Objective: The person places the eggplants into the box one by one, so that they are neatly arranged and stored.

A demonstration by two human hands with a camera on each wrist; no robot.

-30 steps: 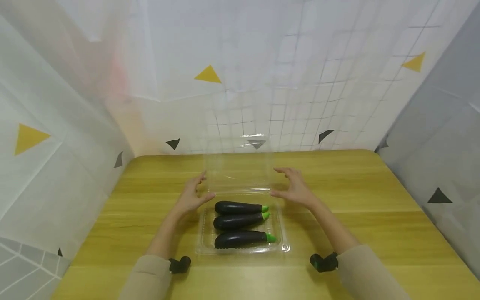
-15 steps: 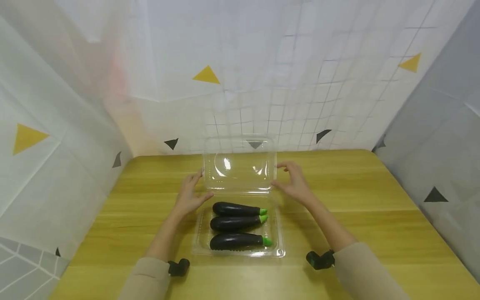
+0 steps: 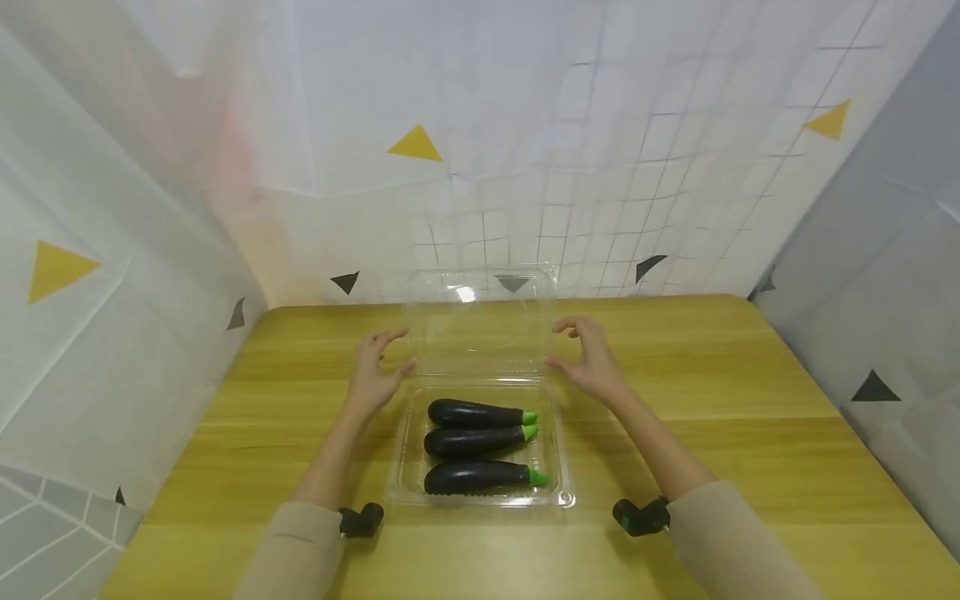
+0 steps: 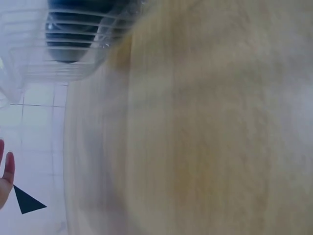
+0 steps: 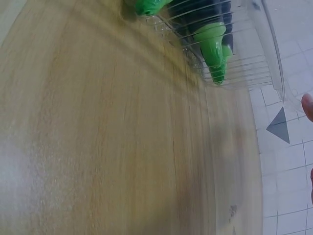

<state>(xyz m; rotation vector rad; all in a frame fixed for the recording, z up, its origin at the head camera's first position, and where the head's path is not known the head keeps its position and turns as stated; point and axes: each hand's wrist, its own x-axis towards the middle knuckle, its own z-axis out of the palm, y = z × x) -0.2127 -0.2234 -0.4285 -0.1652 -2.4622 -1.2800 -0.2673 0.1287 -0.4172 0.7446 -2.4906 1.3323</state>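
A clear plastic clamshell box [image 3: 558,450] lies on the table with its lid [image 3: 480,321] raised at the back. Three dark eggplants [image 3: 476,477] with green stem ends lie side by side in its base. My left hand [image 3: 372,375] is beside the lid's left edge, thumb and fingers spread apart and pointing at it. On the other side, my right hand [image 3: 592,362] has its thumb and forefinger tips right at the lid's right edge. In the right wrist view, a fingertip [image 5: 308,105] shows close to the lid's corner. Neither hand curls round anything.
The wooden table [image 3: 675,433] ends at a white wall covering [image 3: 360,233] with grid lines and triangles. A black wrist camera mount [image 3: 362,520] sits by the left sleeve, another mount [image 3: 642,517] by the right.
The raised lid's tilt has shifted, its glare moving with it. My left hand has moved back along the lid's left side. My right hand has shifted slightly backward; the eggplants stay in the base.
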